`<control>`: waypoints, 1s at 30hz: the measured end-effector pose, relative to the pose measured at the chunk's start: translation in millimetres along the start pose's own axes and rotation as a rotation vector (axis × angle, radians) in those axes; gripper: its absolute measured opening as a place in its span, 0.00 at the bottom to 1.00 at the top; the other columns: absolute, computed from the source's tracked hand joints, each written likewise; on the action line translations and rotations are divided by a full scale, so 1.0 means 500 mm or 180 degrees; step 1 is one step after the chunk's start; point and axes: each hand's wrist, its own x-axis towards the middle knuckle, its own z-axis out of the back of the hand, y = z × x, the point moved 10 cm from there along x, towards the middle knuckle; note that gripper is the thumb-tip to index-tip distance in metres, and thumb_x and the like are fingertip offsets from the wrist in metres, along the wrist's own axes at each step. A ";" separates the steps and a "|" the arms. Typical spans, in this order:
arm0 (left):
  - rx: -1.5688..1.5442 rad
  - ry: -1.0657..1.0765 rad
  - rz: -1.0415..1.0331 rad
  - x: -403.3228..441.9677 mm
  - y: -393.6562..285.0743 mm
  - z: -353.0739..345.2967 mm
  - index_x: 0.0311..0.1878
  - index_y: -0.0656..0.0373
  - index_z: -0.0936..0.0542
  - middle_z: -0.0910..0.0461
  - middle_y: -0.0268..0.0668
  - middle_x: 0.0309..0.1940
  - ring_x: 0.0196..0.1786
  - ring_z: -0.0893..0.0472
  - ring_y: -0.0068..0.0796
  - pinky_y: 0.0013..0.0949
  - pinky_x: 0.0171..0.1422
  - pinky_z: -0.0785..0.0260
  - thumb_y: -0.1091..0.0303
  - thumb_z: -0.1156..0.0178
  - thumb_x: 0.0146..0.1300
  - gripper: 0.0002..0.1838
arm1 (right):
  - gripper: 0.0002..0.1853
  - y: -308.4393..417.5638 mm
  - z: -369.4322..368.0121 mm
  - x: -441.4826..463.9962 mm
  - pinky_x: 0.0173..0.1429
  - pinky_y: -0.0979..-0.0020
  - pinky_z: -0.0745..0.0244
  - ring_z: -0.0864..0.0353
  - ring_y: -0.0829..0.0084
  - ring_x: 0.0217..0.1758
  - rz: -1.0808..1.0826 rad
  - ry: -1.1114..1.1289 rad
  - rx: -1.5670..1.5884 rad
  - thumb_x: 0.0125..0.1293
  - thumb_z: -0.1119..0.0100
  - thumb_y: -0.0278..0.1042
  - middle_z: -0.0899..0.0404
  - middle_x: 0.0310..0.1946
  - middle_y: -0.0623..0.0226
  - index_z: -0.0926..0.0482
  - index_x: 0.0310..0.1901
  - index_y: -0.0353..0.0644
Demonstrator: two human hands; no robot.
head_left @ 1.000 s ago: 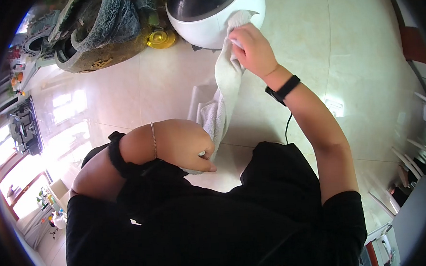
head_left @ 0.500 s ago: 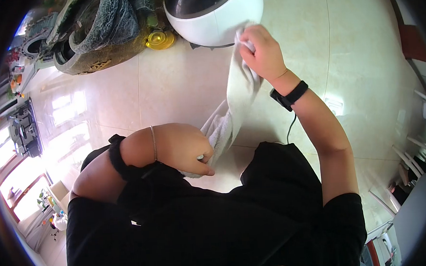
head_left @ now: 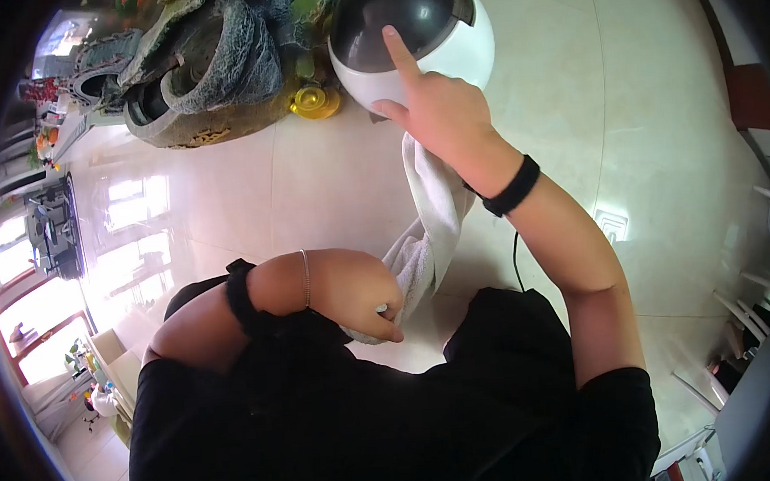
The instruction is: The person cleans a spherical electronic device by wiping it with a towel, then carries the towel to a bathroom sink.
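My left hand (head_left: 353, 293) is closed on one end of a whitish towel (head_left: 438, 205) near my lap. The towel runs up from it to beneath my right hand (head_left: 442, 115). That hand reaches over a round white device (head_left: 471, 60) with a dark glossy lid (head_left: 391, 18). Its index finger is stretched out over the lid and the thumb sticks out to the side. The other fingers are curled, and the towel's upper end passes under the palm, where the hold on it is hidden.
A dark rock-like ornament (head_left: 220, 75) lies left of the device. Beside it is a yellow glass vessel (head_left: 314, 100). A black cord (head_left: 515, 255) hangs below my right wrist. White chair legs (head_left: 741, 313) show at the right.
The right index finger has stretched out over the lid, and the thumb has opened away. The towel has dropped lower under that hand. The whole view has shifted a little.
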 end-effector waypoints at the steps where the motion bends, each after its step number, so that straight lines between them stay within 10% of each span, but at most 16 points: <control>1: 0.0092 -0.0037 0.0011 0.001 -0.003 0.003 0.25 0.55 0.20 0.22 0.38 0.20 0.26 0.22 0.40 0.38 0.32 0.32 0.49 0.42 0.58 0.19 | 0.43 -0.003 -0.007 0.005 0.24 0.64 0.26 0.22 0.61 0.20 -0.0156 0.0134 -0.0043 0.59 0.42 0.54 0.23 0.18 0.61 0.54 0.71 0.56; 14: 0.0195 -0.0052 0.0149 -0.006 -0.001 0.000 0.27 0.55 0.20 0.22 0.39 0.21 0.27 0.22 0.41 0.39 0.33 0.32 0.48 0.44 0.59 0.19 | 0.41 -0.138 0.035 -0.046 0.26 0.65 0.24 0.21 0.65 0.22 0.0072 -0.0389 -0.0692 0.58 0.41 0.50 0.24 0.22 0.65 0.52 0.70 0.70; 30: 0.0089 -0.0055 -0.0082 -0.001 -0.022 0.008 0.30 0.55 0.21 0.22 0.40 0.22 0.28 0.23 0.42 0.39 0.34 0.32 0.50 0.43 0.60 0.17 | 0.30 -0.337 0.044 -0.065 0.37 0.67 0.26 0.20 0.60 0.27 -0.1130 -0.0419 0.1261 0.63 0.48 0.54 0.23 0.21 0.59 0.33 0.64 0.50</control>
